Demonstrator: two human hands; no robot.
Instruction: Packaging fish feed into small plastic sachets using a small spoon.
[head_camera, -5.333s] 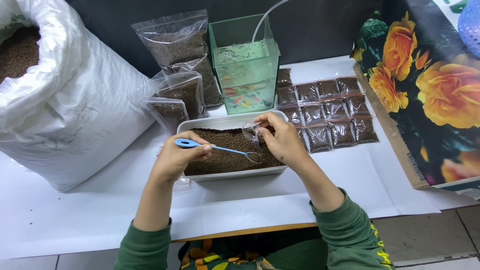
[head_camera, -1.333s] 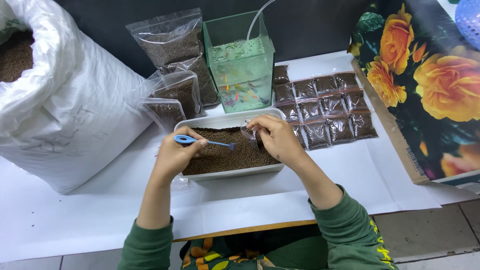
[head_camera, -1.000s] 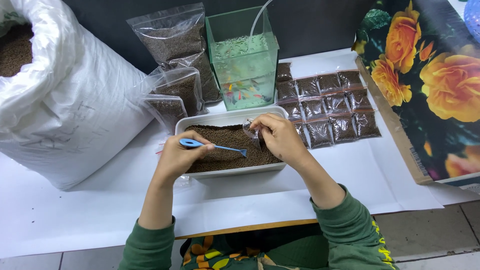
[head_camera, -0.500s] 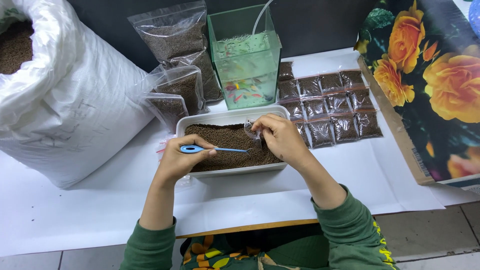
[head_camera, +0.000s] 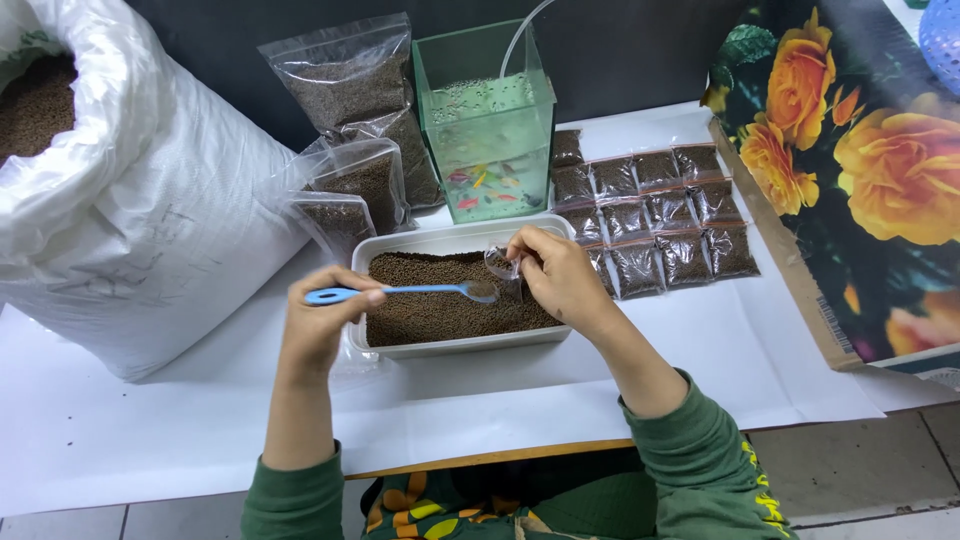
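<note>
— What did the white tub (head_camera: 455, 243) hold?
— Brown pellets. The left hand (head_camera: 322, 318) gripped a blue spoon (head_camera: 400, 292) over the tub; the right hand (head_camera: 560, 275) pinched a small clear bag (head_camera: 500, 266) at the spoon's bowl.
— And behind the tub?
— A green tank (head_camera: 487, 130), with filled packets (head_camera: 655, 215) to the tub's right.
</note>
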